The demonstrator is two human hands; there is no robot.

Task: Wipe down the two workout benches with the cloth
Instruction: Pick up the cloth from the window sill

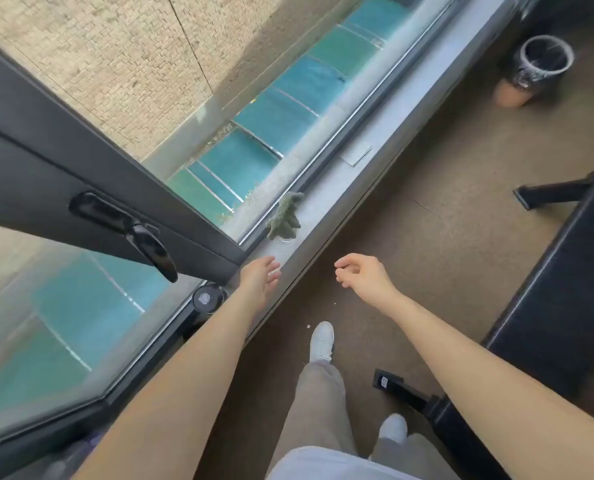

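Fingers (pixel 270 263) of the left hand (pixel 259 280) stretch straight and empty over the window sill (pixel 323 199); those of the right hand (pixel 366 275) curl loosely on nothing. Just beyond, the crumpled cloth (pixel 285 216) lies lengthwise along the sill, while the black bench (pixel 548 306) is cut off at right.

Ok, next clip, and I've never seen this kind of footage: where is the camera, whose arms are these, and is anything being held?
There is no machine here. A person wears one wide-angle camera on the head, looking forward and down, so the arms are their own. The left hand is open, stretched out over the edge of the grey window sill. The right hand is loosely curled. Neither holds anything. On the sill lies a shaggy grey-green bundle, probably the cloth. A black padded bench stands to the right, and a lined bin sits on the floor farther off.
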